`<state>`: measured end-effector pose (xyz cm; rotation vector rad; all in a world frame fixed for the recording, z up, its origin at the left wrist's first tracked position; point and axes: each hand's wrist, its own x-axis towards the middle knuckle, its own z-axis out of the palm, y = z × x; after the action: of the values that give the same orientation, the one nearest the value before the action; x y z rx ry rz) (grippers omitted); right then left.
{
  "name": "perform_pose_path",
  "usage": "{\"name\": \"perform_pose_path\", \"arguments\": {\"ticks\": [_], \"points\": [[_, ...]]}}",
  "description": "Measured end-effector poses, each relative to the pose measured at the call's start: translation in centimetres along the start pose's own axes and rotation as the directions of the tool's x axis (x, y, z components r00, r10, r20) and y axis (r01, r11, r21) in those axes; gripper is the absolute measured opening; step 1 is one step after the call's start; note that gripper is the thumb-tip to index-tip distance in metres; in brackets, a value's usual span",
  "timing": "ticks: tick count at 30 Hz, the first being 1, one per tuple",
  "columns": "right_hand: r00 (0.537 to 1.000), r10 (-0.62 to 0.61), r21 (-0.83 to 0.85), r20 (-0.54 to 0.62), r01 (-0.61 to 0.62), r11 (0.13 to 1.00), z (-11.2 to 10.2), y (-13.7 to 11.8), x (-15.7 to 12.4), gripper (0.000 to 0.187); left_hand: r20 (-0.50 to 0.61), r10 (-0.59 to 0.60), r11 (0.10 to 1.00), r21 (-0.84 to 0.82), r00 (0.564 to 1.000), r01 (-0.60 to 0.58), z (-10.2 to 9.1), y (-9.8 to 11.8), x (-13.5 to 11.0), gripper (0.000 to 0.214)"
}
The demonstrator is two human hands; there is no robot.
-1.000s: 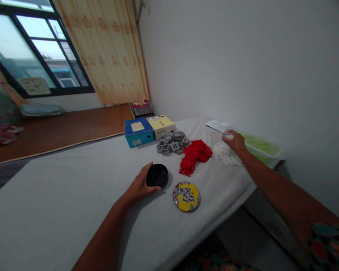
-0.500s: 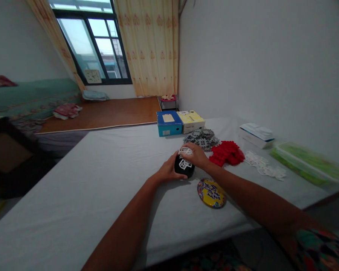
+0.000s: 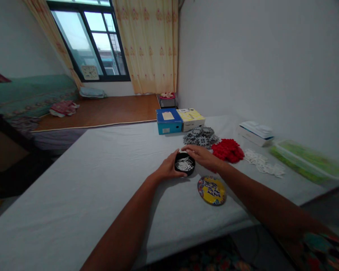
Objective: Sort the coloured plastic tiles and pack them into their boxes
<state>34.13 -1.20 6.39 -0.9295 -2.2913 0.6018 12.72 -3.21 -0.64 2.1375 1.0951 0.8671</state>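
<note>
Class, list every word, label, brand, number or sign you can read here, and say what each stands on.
None can be quoted with certainty.
Round yellow lid: bold dark lettering, too blurred.
Blue box: labels too small.
Yellow-topped box: print too small.
Clock: dial marks too blurred.

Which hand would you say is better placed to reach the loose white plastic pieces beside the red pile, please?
Probably the right hand: it is nearer those pieces, while the left hand grips the round black container.
</note>
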Motion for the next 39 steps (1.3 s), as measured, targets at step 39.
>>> {"name": "perform_pose_path", "arguments": {"ticks": [39], "points": [[0.851, 0.391, -0.624, -0.351, -0.524, 0.58, -14.6, 20.0, -19.5, 0.04, 0.013, 0.02, 0.977, 0.212, 1.0, -0.022, -0.5, -0.1, 0.3, 0.103]]}}
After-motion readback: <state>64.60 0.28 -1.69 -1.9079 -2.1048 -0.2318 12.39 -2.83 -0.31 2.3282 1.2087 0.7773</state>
